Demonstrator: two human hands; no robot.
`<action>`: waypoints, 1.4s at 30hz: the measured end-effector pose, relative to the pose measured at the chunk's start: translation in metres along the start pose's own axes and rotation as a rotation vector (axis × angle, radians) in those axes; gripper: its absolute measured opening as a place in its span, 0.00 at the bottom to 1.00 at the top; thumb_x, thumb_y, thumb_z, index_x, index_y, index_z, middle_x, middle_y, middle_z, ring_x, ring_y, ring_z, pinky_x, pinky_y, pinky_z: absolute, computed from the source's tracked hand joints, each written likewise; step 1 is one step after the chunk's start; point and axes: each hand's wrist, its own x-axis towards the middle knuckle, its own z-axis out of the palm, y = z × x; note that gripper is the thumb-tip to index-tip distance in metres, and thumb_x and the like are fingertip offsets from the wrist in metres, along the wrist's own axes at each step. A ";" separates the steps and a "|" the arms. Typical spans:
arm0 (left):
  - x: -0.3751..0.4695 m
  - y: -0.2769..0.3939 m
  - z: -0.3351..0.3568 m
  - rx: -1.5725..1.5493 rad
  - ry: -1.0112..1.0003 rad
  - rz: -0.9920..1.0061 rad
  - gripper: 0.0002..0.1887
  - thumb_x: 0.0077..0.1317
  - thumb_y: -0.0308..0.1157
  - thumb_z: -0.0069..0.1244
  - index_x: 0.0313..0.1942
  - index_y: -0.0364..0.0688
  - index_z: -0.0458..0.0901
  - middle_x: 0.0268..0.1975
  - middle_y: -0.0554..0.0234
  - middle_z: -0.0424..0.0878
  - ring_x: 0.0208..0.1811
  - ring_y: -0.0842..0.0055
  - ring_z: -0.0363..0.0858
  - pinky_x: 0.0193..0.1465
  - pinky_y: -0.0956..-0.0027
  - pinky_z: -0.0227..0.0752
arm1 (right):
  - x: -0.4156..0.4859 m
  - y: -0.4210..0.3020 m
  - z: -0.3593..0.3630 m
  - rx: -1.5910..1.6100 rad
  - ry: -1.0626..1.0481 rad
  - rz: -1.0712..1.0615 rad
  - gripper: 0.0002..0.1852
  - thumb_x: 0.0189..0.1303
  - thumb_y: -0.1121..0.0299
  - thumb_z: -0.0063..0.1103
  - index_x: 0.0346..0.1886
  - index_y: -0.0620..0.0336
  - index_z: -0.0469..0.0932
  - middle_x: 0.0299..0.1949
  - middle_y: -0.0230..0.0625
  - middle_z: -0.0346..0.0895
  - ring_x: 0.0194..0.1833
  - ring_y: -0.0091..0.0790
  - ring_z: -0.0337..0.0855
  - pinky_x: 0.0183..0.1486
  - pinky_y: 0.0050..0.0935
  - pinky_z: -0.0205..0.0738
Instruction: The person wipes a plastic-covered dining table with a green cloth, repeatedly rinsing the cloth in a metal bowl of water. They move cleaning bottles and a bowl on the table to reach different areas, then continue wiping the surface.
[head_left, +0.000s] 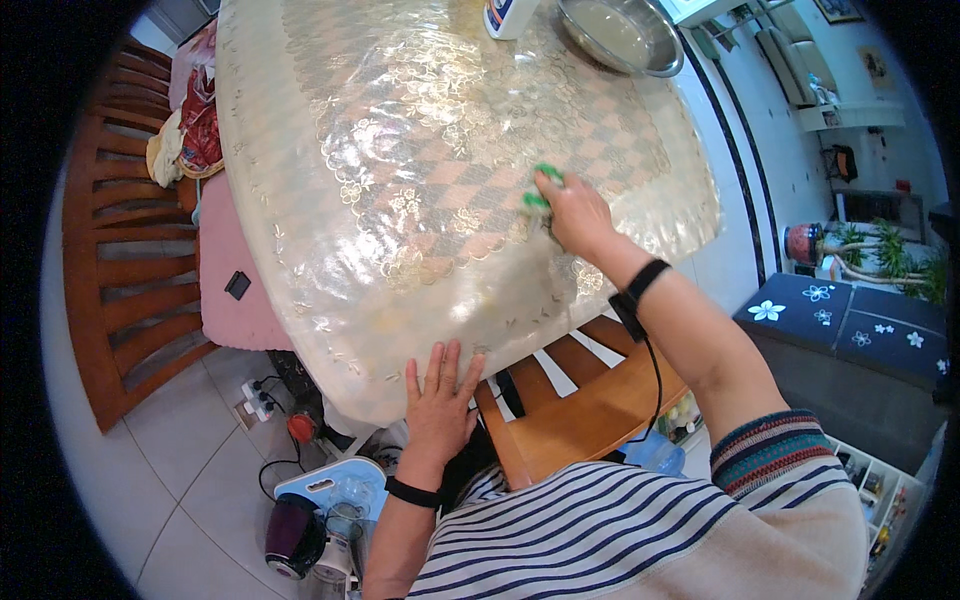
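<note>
In front of me a table is covered by a glossy, cream floral plastic tablecloth (480, 135). My right hand (581, 217) grips a small green cleaning pad or cloth (535, 200) against this cover, right of the table's middle. Blur and my fingers hide most of the green item. My left hand (441, 397) rests flat at the near edge of the tablecloth, fingers spread, holding nothing. Toward the far side stand a white plastic bottle (506, 19), cut off by the picture's top, and a steel basin (664, 56) with cloudy liquid in it.
Tucked against the near edge is a wooden chair (577, 412). Another wooden chair (112, 247) with a pink seat cushion (229, 307) stands left, a small black object (238, 285) on it. Below left are a power strip (256, 400) and a dark kettle (295, 534).
</note>
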 end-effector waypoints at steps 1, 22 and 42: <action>0.000 0.000 0.000 0.005 0.000 -0.004 0.49 0.56 0.38 0.62 0.77 0.61 0.54 0.81 0.57 0.47 0.82 0.61 0.42 0.79 0.40 0.33 | 0.016 0.007 0.004 -0.051 -0.039 0.042 0.31 0.58 0.78 0.55 0.67 0.44 0.73 0.51 0.50 0.74 0.51 0.57 0.79 0.52 0.49 0.76; -0.001 -0.004 0.013 0.106 0.066 0.013 0.48 0.56 0.40 0.64 0.76 0.62 0.57 0.80 0.55 0.48 0.81 0.60 0.45 0.78 0.36 0.34 | 0.106 -0.161 0.031 0.101 0.209 -0.477 0.12 0.63 0.71 0.55 0.49 0.58 0.79 0.49 0.47 0.78 0.46 0.50 0.82 0.48 0.48 0.80; -0.001 -0.007 0.022 0.069 0.281 0.034 0.44 0.52 0.35 0.61 0.72 0.60 0.66 0.77 0.58 0.59 0.79 0.64 0.55 0.76 0.39 0.45 | 0.178 -0.111 0.028 0.044 0.314 -0.192 0.09 0.64 0.67 0.57 0.46 0.54 0.80 0.45 0.44 0.79 0.48 0.49 0.82 0.49 0.49 0.76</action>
